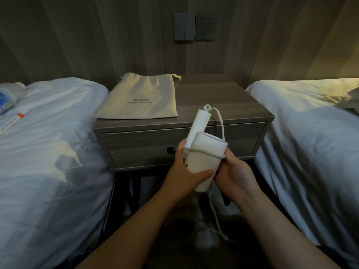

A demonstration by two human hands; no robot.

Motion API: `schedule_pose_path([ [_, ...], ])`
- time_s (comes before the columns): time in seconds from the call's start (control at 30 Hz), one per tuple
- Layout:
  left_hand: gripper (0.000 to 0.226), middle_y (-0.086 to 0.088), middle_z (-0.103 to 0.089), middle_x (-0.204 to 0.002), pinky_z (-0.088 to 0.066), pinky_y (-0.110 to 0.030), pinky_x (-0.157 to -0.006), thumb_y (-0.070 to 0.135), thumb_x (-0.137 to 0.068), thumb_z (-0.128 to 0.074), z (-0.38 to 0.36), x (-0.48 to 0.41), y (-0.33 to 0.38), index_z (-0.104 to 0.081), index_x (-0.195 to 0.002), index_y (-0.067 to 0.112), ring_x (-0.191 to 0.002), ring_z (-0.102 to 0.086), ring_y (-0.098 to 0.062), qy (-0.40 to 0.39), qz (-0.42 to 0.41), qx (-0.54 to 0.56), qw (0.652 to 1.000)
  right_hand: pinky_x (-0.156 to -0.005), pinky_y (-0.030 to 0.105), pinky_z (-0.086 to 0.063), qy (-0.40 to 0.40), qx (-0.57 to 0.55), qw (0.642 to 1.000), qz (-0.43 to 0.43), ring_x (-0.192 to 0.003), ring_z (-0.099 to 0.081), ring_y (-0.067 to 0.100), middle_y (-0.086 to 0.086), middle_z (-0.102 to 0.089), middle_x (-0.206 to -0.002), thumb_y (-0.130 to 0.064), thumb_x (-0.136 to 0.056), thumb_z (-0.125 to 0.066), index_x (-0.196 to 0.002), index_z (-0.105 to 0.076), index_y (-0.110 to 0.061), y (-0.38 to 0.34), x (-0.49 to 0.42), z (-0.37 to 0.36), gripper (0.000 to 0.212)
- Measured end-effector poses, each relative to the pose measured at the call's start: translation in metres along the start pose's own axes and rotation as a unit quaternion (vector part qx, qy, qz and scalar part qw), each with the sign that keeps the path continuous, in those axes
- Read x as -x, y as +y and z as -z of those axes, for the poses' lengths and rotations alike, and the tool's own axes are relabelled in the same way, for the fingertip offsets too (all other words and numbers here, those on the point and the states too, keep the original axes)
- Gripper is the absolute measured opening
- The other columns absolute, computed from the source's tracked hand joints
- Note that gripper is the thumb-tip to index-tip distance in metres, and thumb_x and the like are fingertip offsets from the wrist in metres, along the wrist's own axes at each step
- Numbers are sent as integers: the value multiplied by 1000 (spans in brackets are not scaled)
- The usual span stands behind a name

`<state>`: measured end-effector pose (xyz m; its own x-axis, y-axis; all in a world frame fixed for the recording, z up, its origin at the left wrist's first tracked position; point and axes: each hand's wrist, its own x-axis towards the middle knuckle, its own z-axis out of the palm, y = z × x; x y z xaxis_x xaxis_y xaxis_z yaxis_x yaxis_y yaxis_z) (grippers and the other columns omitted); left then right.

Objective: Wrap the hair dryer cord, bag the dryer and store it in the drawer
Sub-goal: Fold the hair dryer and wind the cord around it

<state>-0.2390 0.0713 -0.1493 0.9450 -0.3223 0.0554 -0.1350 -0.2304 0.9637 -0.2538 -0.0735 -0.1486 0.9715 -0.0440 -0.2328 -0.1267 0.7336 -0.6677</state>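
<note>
Bag (139, 98) on nightstand (223, 101), left part; left bed (48, 152), right bed (310, 142) flanking; dryer (196, 162) before drawer (145, 144).

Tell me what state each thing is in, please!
Dryer: folded, held in left hand.
Cord: one turn round the dryer, rest hanging, pinched by right hand.
Bag: flat on nightstand.
Drawer: shut.

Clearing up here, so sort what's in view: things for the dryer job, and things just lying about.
For the job: hair dryer, cord, drawstring bag, drawer.
Lying about: tube and blue-white packet on the left bed, wall socket.
</note>
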Motion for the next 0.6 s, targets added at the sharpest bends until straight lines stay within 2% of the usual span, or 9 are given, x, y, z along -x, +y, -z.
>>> schedule_pose_path([
  [0.17, 97, 21, -38, -116, -37, -9, -66, 25, -74, -76, 4, -1, 5, -10, -143, 40, -93, -45, 9, 1, 7, 7, 1000, -99, 44, -46, -21, 51, 997, 47, -123, -53, 33, 17, -57, -131, -13, -96, -38, -131, -53, -16, 4, 6, -3, 38],
  [0.27, 83, 18, -40, -114, -39, -13, -66, 24, -79, -70, 5, -2, 7, -16, -141, 40, -92, -47, 4, -3, 14, 24, 1000, -92, 39, -50, -13, 120, 988, 94, -114, -58, 29, 14, -61, -126, -9, -96, -39, -130, -53, -19, 9, 10, -8, 38],
  [0.37, 62, 7, -46, -122, -45, -21, -69, 29, -86, -60, 5, -4, 10, -27, -138, 35, -94, -51, -3, 14, 33, 60, 998, -90, 36, -52, 8, 190, 974, 125, -116, -58, 23, 8, -56, -132, -14, -96, -43, -143, -35, -27, 11, 12, -11, 50],
  [0.43, 55, 0, -50, -126, -48, -27, -74, 33, -87, -56, 5, -4, 10, -31, -137, 33, -97, -54, -11, 27, 46, 83, 995, -93, 38, -51, 30, 241, 959, 143, -117, -57, 19, 4, -52, -137, -19, -97, -43, -145, -28, -34, 12, 12, -13, 52],
  [0.6, 55, 5, -48, -118, -48, -28, -73, 34, -88, -55, 5, 0, 14, -31, -137, 33, -96, -54, -12, 37, 52, 96, 993, -99, 45, -48, 45, 266, 950, 159, -118, -57, 20, 6, -53, -137, -16, -96, -42, -140, -39, -32, 13, 11, -15, 47],
])
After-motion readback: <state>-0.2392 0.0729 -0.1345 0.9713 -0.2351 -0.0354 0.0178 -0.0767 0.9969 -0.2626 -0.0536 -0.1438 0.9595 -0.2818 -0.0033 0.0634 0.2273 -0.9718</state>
